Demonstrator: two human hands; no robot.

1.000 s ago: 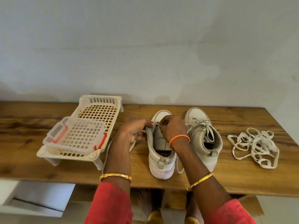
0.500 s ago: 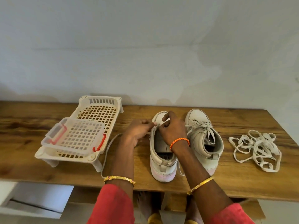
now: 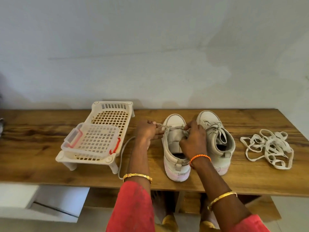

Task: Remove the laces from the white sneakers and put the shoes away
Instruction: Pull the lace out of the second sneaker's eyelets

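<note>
Two white sneakers stand side by side on the wooden table (image 3: 250, 178), toes toward the wall. The left sneaker (image 3: 173, 151) has its lace (image 3: 170, 126) stretched across the lowest eyelets. My left hand (image 3: 147, 131) pinches one end of that lace at the shoe's left side, and the lace's tail (image 3: 122, 153) trails down the table toward me. My right hand (image 3: 194, 139) pinches the other end over the tongue. The right sneaker (image 3: 215, 138) is still laced.
A white plastic rack (image 3: 110, 114) with a clear red-latched lid lying on it stands to the left. A loose heap of white laces (image 3: 267, 149) lies at the right. The wall runs close behind the table.
My hands moved apart and the lace now runs taut between them across the toe end of the left sneaker. The shoe shifted slightly.
</note>
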